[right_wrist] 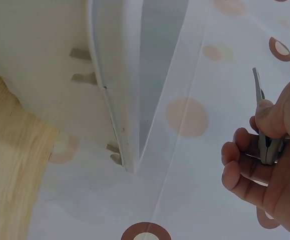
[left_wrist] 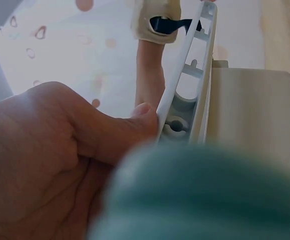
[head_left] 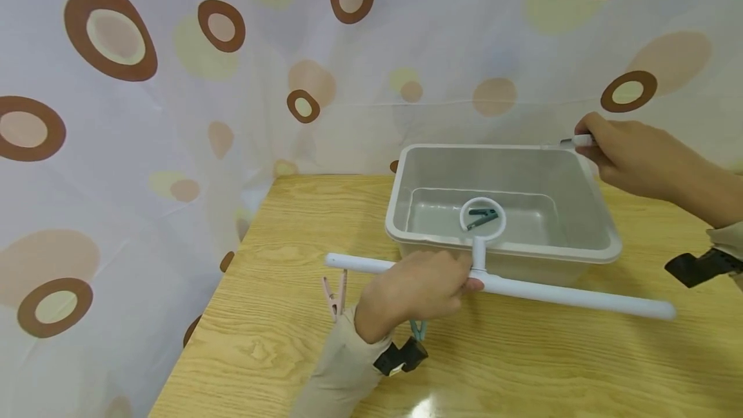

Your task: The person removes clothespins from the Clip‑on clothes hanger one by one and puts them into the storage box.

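A white plastic hanger (head_left: 580, 295), a long bar with a ring hook, is held level in front of the grey bin (head_left: 606, 253). My left hand (head_left: 415, 286) grips its bar left of the hook's stem; the thumb presses the bar in the left wrist view. A pink clothespin (head_left: 333, 298) and a teal clothespin (head_left: 418, 329) show below the bar, the teal one partly hidden; I cannot tell whether they are clipped on. Beyond the bin's far right corner my right hand (head_left: 629, 153) holds a pale grey clothespin (right_wrist: 267, 145) between thumb and fingers.
Through the hook's ring a dark green clothespin (head_left: 483, 219) shows inside the bin. The bin stands on a wooden table (head_left: 261, 340), close to a patterned curtain (head_left: 348, 82) behind. A blurred teal shape (left_wrist: 205, 195) fills the lower left wrist view.
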Demonstrator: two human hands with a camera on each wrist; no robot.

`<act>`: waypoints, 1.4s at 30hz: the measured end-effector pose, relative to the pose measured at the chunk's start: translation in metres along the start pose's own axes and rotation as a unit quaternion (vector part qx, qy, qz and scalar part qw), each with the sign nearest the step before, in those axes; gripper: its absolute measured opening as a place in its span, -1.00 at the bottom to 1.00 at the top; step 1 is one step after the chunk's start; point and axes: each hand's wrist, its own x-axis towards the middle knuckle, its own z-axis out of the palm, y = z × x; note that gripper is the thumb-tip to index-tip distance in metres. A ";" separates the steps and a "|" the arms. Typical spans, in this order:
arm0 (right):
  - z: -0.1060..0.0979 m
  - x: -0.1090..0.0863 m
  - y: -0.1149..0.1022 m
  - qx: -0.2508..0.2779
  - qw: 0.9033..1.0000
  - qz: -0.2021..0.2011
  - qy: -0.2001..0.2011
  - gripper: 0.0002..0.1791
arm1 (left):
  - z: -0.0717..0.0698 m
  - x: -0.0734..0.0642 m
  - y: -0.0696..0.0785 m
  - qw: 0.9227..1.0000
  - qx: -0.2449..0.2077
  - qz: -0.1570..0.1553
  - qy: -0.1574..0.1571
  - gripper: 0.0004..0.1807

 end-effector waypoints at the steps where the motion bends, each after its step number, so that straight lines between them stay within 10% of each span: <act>1: 0.001 0.002 0.001 0.001 1.000 0.000 -0.003 -0.80 | 0.000 0.000 0.000 1.000 0.003 -0.001 0.000 -0.74; 42: 0.043 0.080 -0.015 0.029 0.995 -0.011 -0.092 -0.85 | 0.000 -0.002 0.001 1.000 0.019 -0.003 -0.002 -0.72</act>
